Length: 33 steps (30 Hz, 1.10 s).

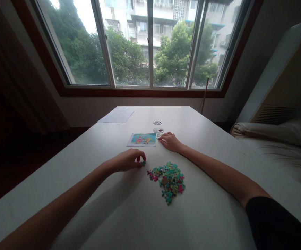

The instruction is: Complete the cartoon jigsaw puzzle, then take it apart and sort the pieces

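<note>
A loose pile of small jigsaw puzzle pieces (170, 178), mostly green with some pink, lies on the white table. To the left of the pile, my left hand (127, 160) pinches a green puzzle piece (143, 163) between thumb and fingers, close to the tabletop. My right hand (170, 141) rests beyond the pile, its fingers stretched out to the left. Its fingertips lie beside the right edge of a colourful picture sheet (143, 139), close to some tiny pieces too small to make out.
Two round black-and-white items, a nearer disc (158, 130) and a farther disc (157, 123), lie behind the picture sheet. White paper (116, 115) sits at the table's far left corner. A pale sofa (277, 146) stands at the right, and a window (150, 45) spans the far wall.
</note>
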Each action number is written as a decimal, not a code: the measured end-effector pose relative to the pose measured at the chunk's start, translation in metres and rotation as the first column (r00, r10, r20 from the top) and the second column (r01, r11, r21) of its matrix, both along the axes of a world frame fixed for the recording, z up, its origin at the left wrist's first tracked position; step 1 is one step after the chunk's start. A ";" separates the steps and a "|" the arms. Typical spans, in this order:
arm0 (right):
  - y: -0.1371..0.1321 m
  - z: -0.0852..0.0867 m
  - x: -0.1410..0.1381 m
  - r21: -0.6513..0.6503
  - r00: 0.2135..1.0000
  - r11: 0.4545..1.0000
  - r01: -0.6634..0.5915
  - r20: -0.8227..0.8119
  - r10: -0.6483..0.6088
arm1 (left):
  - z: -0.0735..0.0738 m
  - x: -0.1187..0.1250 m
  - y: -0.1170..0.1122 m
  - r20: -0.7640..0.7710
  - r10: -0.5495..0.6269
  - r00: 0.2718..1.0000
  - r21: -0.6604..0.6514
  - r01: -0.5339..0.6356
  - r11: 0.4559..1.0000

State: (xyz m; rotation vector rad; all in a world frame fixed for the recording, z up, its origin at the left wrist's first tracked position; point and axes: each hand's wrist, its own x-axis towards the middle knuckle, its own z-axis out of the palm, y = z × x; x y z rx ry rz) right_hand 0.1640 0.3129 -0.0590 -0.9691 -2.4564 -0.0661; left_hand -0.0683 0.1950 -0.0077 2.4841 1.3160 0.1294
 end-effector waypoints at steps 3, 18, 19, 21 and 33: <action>-0.002 0.001 -0.001 -0.002 1.000 1.000 -0.009 -0.009 0.009 | 0.000 -0.001 0.000 0.017 -0.001 1.000 0.001 0.001 1.000; -0.101 0.035 0.039 -0.029 0.954 0.955 -0.294 -0.071 0.292 | 0.008 0.010 -0.012 0.119 -0.038 0.992 -0.071 0.047 0.996; -0.105 0.035 0.041 -0.013 0.958 0.960 -0.281 -0.063 0.280 | 0.006 0.013 -0.012 0.174 -0.043 0.984 -0.075 0.057 0.996; -0.111 0.035 0.041 0.029 0.965 0.966 -0.256 -0.051 0.257 | 0.001 0.020 -0.011 0.330 -0.020 0.944 -0.113 0.061 0.992; -0.120 0.031 0.035 0.133 0.976 0.975 -0.176 -0.108 0.190 | -0.015 0.062 -0.018 0.761 0.346 0.549 -0.431 0.029 0.902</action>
